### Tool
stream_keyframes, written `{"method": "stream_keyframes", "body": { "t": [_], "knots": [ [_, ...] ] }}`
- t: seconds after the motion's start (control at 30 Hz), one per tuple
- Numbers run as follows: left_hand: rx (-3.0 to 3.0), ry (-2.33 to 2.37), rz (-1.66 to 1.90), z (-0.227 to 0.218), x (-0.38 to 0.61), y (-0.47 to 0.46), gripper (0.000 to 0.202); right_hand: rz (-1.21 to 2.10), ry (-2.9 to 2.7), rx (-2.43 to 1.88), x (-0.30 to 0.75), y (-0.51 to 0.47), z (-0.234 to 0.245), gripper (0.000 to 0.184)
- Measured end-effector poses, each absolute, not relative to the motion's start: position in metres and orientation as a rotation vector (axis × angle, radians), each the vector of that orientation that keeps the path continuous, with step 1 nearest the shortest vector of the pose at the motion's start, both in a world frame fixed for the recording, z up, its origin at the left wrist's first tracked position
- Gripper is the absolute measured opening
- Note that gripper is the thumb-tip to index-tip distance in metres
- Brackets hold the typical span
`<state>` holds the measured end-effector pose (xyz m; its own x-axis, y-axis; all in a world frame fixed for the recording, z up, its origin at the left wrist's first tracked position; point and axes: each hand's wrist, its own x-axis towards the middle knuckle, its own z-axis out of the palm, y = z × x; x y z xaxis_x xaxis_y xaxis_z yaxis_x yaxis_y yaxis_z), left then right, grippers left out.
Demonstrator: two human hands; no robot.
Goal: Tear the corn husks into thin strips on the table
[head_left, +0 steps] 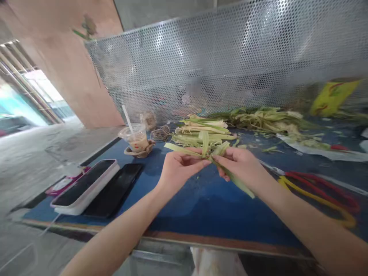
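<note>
While both hands meet above the near middle of the blue bench (186,214), thumbs and fingertips are pinched on a small knot of green strips (205,142). The left hand (181,168) is closed at the fingertips on one side of the crossing; the right hand (238,165) grips the other, its lower fingers curled. Holding so close to the crossing probably stops the flat pieces sliding apart. At least three ends stick out: one left, one up, one down beside the right wrist (others may hide under the fingers).

Just behind lies a stack of strips (205,131), laid roughly parallel, perhaps so single pieces can be reached easily; they overlap too much to count. One loose leafy heap (267,119) spreads farther right, near one yellow packet (335,97).

Two phones, one white-cased (86,186) and one black (115,191), lie side by side at the left, likely out of the way. Beyond them, one plastic cup (135,136) with one straw (127,118) sits in one cardboard holder (139,152), presumably for steadiness, beside one coil of cord (160,133). One red-and-yellow-handled tool (319,200) rests beside the right forearm.
</note>
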<state>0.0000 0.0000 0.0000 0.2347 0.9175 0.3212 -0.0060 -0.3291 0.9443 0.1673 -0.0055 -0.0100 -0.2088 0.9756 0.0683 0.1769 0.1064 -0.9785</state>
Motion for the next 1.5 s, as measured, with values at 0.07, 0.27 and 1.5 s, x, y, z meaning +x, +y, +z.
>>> {"method": "stream_keyframes", "body": {
  "t": [0.07, 0.27, 1.5],
  "knots": [
    [1.552, 0.872, 1.236, -0.001, 0.001, 0.001, 0.021, 1.174, -1.548, -1.17, 0.168, -0.006, -0.007, 0.025],
    [1.424, 0.88, 1.213, -0.001, 0.002, 0.004, 0.017, 1.092, -1.6, -1.147, 0.166, -0.006, -0.01, 0.019],
    [1.558, 0.803, 0.933, -0.001, 0.002, -0.001, 0.018, 0.744, -1.718, -1.151, 0.172, 0.001, -0.008, 0.023]
  ]
}}
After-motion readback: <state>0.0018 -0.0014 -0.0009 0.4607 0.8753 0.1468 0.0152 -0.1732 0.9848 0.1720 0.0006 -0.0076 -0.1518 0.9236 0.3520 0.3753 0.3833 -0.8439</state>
